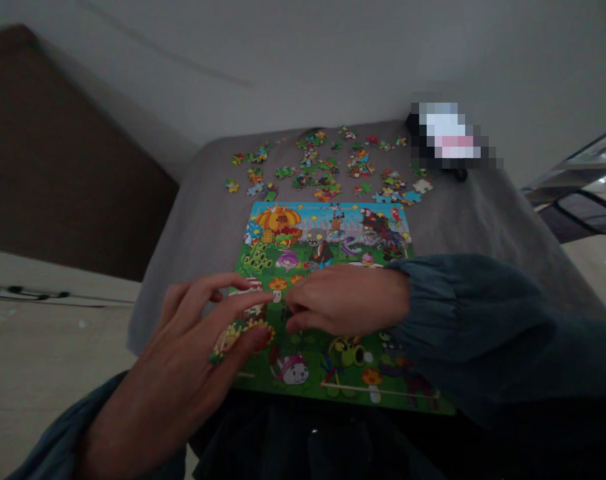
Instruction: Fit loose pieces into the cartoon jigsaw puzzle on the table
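Note:
A colourful jigsaw puzzle board (307,347) with cartoon plants and zombies lies on the grey-covered table before me. My left hand (203,340) is over its left side, fingers spread and the index finger stretched toward the mushroom picture. In the gap between thumb and index finger shows a yellow sunflower picture (230,338); whether it is a loose piece or part of the board, I cannot tell. My right hand (337,300) rests over the middle of the board. Its fingers are curled down and closed, and whatever is under the fingertips is hidden.
Loose puzzle pieces (323,180) are scattered and heaped beyond the board. At the table's (183,227) back right is a dark object with a blurred-out bright face (447,137). A brown panel (73,160) stands on the left, a wall behind, and a metal frame (583,167) on the right.

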Demonstrator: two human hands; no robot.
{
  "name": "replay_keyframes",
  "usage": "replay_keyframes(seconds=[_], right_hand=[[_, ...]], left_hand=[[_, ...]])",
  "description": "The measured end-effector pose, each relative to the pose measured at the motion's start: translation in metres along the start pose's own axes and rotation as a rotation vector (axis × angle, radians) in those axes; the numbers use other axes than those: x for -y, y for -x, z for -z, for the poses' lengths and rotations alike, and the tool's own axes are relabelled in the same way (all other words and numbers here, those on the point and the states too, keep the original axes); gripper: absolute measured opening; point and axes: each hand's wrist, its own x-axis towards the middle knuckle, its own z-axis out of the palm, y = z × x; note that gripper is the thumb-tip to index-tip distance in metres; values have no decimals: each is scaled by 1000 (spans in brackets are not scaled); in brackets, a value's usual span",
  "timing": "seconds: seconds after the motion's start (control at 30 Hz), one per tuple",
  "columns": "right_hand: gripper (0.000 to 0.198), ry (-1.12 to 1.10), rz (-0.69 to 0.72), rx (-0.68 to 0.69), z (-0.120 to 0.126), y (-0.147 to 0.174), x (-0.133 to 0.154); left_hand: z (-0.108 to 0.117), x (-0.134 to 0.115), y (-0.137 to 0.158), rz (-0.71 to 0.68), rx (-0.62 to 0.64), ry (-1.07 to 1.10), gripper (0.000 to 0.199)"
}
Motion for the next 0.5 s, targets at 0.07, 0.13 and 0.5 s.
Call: replay_keyframes(seconds=[0.07,0.13,0.5], right_hand=[[30,11,-10,-9,9,6,-5],[26,42,-38,-37,17,13,-9],[27,159,-306,-215,56,32,-58]], left_hand=[[13,-5,-17,-67,-30,-26,29],[23,-5,-37,-137,-69,-41,29],[-19,69,-178,-335,140,101,38]])
